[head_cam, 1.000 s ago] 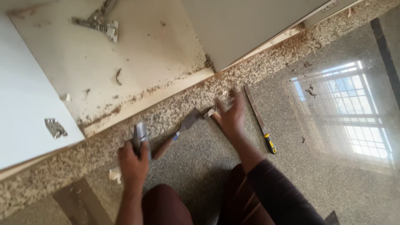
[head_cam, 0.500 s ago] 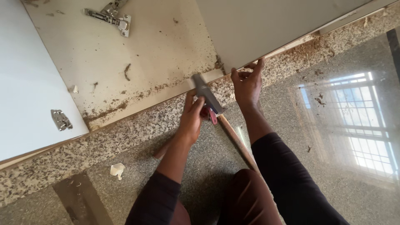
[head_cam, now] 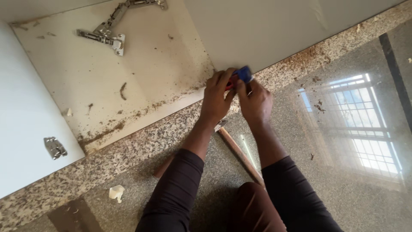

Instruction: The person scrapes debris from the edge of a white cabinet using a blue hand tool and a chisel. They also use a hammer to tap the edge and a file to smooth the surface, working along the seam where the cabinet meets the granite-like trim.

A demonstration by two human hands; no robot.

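both hands on one small blue and red tool (head_cam: 240, 76), pinched at the lower edge of the white cabinet door (head_cam: 274, 30), right at its corner by the speckled granite floor strip (head_cam: 141, 139). left hand (head_cam: 218, 98) has its fingers closed around the red part; right hand (head_cam: 255, 101) has fingers curled on the blue end from below. what kind of tool it is i can't tell, mostly hidden. to do this well i'd keep it square to the door edge, steady with one hand, press with the other. wooden-handled hammer (head_cam: 238, 154) lies on the floor under the wrists, near the knees. sawdust along the open cabinet base (head_cam: 128, 86); loose hinge (head_cam: 105, 34) well apart.
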